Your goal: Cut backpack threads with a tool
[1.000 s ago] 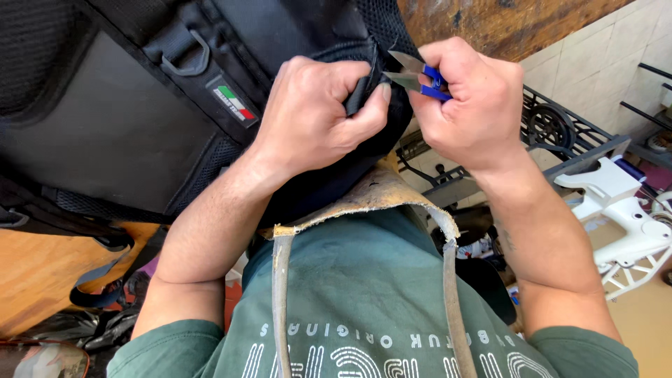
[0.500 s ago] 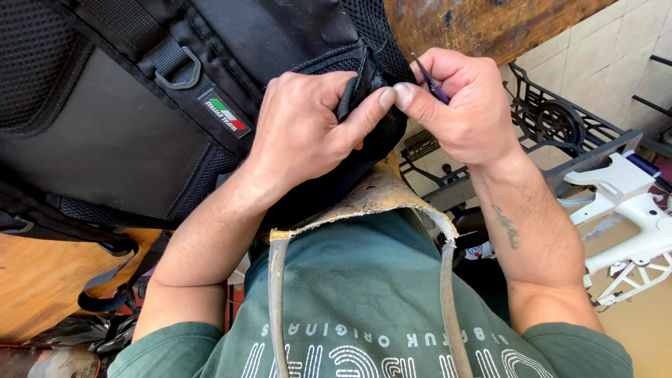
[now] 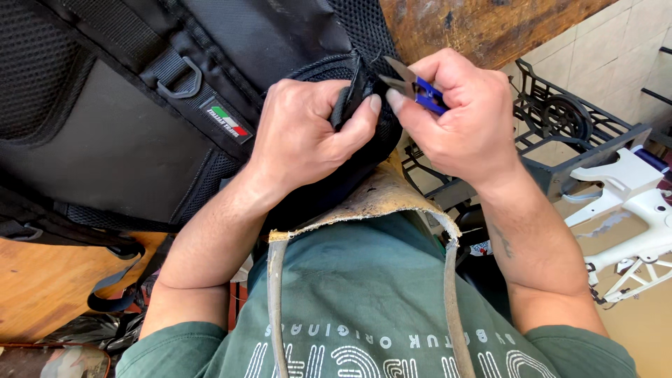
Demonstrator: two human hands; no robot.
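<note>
A large black backpack (image 3: 105,133) lies across a wooden bench in front of me. My left hand (image 3: 308,133) pinches a padded black edge of the backpack (image 3: 353,94), thumb on top. My right hand (image 3: 465,115) grips small thread snips with a blue handle (image 3: 420,87); the metal blades point left at the pinched edge, just above my left thumb. A worn leather apron (image 3: 378,199) covers my chest under both hands.
A wooden bench top (image 3: 483,24) runs along the upper right. Black cast-iron machine frame (image 3: 560,119) stands to the right, and a white machine body (image 3: 630,203) lies on the floor beyond it. A loose black strap (image 3: 112,287) hangs at lower left.
My right hand moved in close against the left half a second ago, hiding the snips. Now it has drawn slightly back and the snips' blades show again near the seam.
</note>
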